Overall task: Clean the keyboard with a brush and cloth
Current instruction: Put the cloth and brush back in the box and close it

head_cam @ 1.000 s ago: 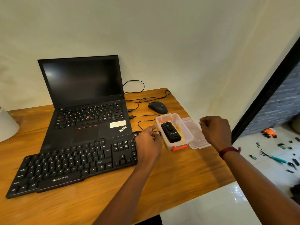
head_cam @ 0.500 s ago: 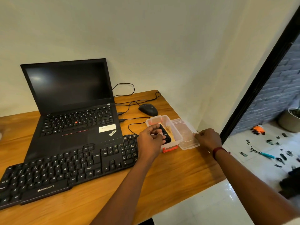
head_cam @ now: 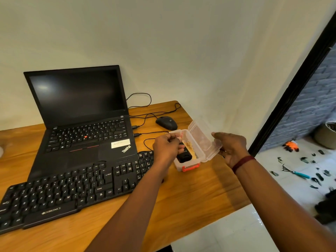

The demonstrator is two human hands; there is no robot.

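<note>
wooden desk; left hand at box rim, right hand on lid

Home workspace in the corner of a room. Wooden desk against a plain cream wall, open black laptop on it. Just in front of the laptop, a black keyboard; right of the laptop, a wired mouse. Farther right, a dark door frame, a grey brick wall and a garden hand rake on white tiles.

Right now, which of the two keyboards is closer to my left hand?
The Zebronics keyboard, in front of the laptop; its number pad lies beside the left hand.
</note>
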